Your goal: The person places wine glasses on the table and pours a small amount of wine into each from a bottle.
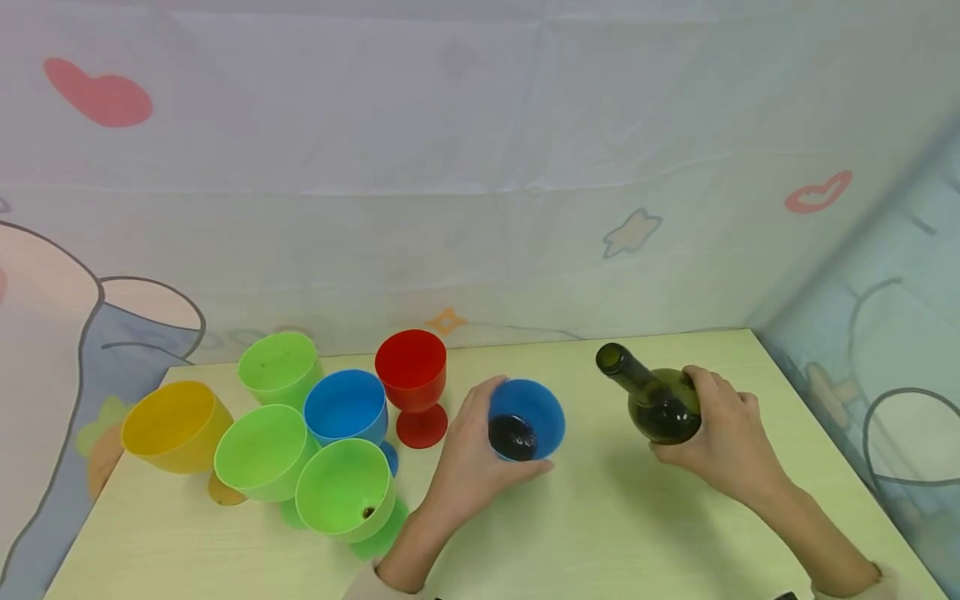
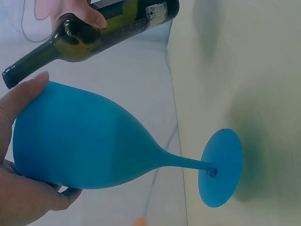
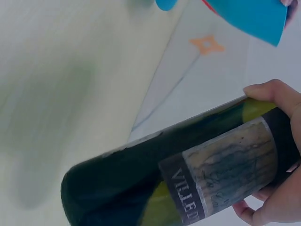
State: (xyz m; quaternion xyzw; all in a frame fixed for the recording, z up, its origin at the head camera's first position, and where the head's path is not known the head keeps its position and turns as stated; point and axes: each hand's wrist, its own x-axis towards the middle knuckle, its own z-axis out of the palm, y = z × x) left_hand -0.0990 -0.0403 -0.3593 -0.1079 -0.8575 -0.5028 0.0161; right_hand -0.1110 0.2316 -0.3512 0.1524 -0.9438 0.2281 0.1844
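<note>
Two hands in use. Left hand point(image 1: 465, 458), half-spread, fingers and thumb curved round the bowl near the rim, holds a blue plastic-looking stemmed goblet point(image 1: 546, 417); glossy dark contents point(image 1: 512, 437) inside. Right hand point(image 1: 723, 437), widely curled, grips a dark green labelled glass bottle point(image 1: 663, 408) at 3 o'clock from it, tilted, raised off the pale yellow-green table point(image 1: 585, 533), neck toward 10. Red stemmed goblet point(image 1: 411, 383) at 10 o'clock from the held one; yellow stemmed goblet point(image 1: 177, 429) farther off, at 9.
</note>
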